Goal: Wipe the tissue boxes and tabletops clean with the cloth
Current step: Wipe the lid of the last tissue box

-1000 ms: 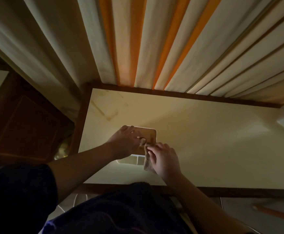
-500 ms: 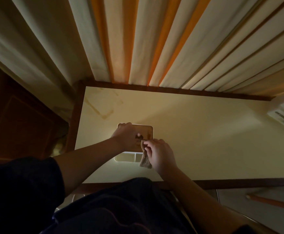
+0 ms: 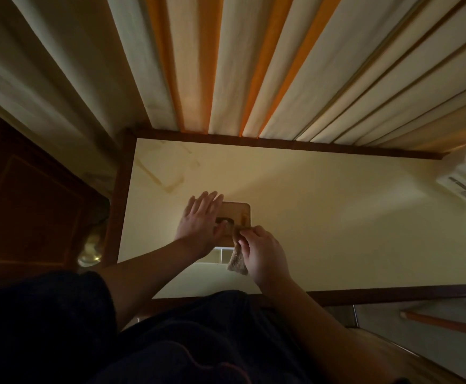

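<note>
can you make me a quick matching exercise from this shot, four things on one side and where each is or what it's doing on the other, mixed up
Things
1. left hand
2. right hand
3. cloth
4. second tissue box

States or places
A. at the table's far right edge
B. fingers straight, resting on the wooden-topped tissue box
C. hanging down from a pinch, at the near edge of the box
D. fingers curled, pinching fabric

Pairs: 1-B, 2-D, 3-C, 4-A
</note>
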Available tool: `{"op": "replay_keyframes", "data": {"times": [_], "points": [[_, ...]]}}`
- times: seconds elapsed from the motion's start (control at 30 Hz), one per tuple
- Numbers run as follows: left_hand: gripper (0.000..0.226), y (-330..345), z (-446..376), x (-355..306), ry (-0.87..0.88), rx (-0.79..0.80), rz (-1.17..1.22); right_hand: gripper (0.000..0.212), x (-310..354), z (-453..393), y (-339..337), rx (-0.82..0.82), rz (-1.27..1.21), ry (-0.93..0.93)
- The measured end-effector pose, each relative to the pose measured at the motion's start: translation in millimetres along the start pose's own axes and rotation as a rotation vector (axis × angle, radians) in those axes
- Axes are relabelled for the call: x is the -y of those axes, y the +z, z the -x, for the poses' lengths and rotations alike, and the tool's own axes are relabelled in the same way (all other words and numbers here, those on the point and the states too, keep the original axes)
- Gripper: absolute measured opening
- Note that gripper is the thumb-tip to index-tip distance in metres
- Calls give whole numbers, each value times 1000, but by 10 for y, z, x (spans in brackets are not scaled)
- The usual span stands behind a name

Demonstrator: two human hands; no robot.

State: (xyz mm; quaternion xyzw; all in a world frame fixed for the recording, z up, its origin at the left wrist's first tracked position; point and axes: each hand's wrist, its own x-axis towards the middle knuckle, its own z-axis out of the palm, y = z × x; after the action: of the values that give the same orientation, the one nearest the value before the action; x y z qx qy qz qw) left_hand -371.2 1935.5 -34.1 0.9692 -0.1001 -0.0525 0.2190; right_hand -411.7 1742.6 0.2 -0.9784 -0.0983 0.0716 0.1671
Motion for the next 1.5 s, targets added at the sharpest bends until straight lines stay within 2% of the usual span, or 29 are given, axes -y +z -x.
{"op": "replay_keyframes", "data": {"times": [0.1,0.27,0.47,0.63,0.73,0.77,0.87,0.93,0.97,1.1,1.23,1.33,1.43,1.5], "points": [[66,94,14,13,-18,19,10,13,34,52,-46,20,0,0],[65,130,10,52,-13,-40,35,9,71,103,-108,85,140,-5],[58,163,5,53,-2,-84,45,22,63,-353,-304,246,294,66],[58,190,4,76,23,-130,40,20,89,-826,-366,198,257,124],[59,221,-1,85,31,-163,33,41,105,-946,-356,156,223,143],[59,229,-4,86,28,-166,24,41,121,-907,-320,137,193,151],[61,253,-4,71,23,-173,0,12,116,-620,-145,67,188,128],[61,256,-1,57,23,-188,-10,31,82,-413,-71,75,220,99],[61,255,0,54,22,-193,-16,32,67,-324,-64,73,226,82],[62,242,4,42,17,-184,-34,15,26,-11,-110,58,213,-7],[61,255,0,65,16,-169,-33,20,14,28,-132,78,229,-3],[60,242,-11,62,23,-174,-32,7,93,-180,-288,188,280,-6],[59,222,-7,54,25,-180,-25,9,163,-494,-377,251,311,33],[59,222,-1,53,32,-187,-22,14,195,-711,-359,238,301,56]]}}
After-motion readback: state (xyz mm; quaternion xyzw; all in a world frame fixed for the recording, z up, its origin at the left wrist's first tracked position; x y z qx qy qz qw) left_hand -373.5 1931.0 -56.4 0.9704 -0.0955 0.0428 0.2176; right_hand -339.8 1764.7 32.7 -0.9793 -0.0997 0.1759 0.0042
